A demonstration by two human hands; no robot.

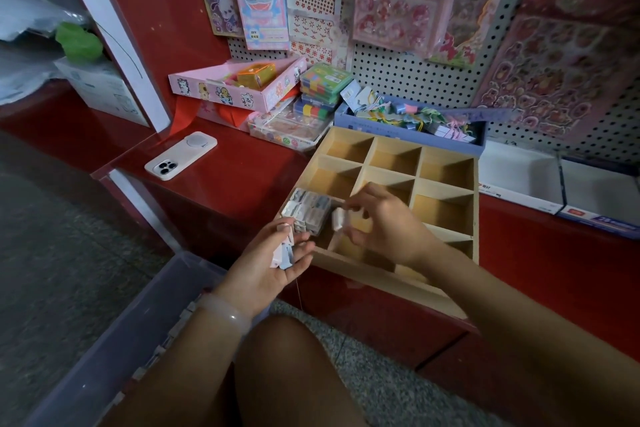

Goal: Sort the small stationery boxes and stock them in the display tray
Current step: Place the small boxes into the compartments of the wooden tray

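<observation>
On the glossy red tabletop (242,170) sits the pale wooden display tray (476,211) with its grid of square compartments, and by the look of it only the near-left one holds a packed row of small white-and-blue stationery boxes (308,210), so most of the stocking seems left to do. The left hand (273,263) cups a few more boxes (284,250) in its curled fingers, while the right hand (377,222) pinches one small white box (338,218) just beside that filled compartment

Small white boxes (309,211) stand packed in the wooden divided tray's (446,184) near-left compartment.
</observation>
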